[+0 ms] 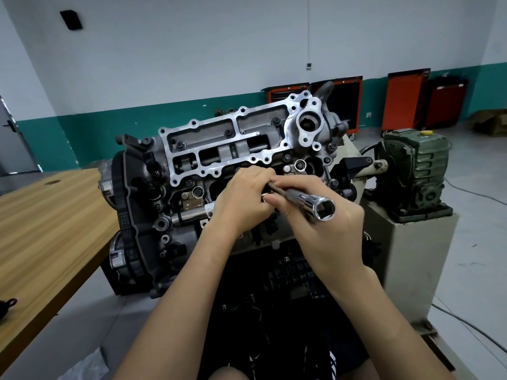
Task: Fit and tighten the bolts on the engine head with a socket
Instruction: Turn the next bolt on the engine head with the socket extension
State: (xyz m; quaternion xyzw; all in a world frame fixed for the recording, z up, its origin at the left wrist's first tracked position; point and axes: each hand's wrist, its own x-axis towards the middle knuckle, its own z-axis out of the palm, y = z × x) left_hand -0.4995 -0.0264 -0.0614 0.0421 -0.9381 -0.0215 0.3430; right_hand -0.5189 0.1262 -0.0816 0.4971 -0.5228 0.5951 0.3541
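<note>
Chrome socket (315,204): long and deep, held in the air just above the near right part of the engine head (219,144), touching no bolt.
Left hand (241,198): fingers curled round the dark bar (275,187) at the socket's far left end.
Right hand (323,229): grasping the socket's body from below, thumb on top.
Long axis: runs from far left, between the 2 hands, to near right, lying close to level.
Pointing: the open 6-sided mouth faces near and right, toward the person and away from the head.
Bolts (180,145): several dark ones already sit in the silver frame on the far side of the head.
Risk 1: the mouth faces the wrong way and probably has to be turned before it can seat on a bolt.
Risk 2: if socket and bar part, a piece could drop into an open pocket of the head below.
Risk 3: a tilted seat on a bolt could slip and round its corners.
</note>
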